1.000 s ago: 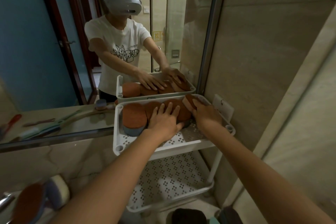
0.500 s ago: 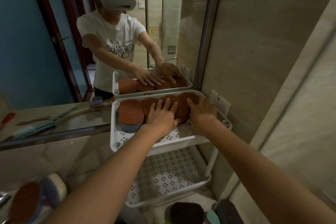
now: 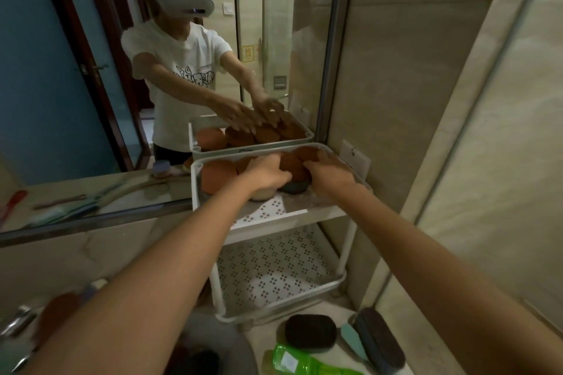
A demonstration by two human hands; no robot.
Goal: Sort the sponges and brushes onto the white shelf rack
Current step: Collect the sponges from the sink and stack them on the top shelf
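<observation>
Sponges [image 3: 217, 173] round, rust-brown; hands [image 3: 265, 173] perhaps gripping

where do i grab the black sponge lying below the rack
Probably its two long edges, pinched from straight above. The black sponge lies flat on the counter as a low oval, long axis left to right, so near-to-far is its narrow span. The teal brush crowds its right end and the green bottle its near left.
</observation>
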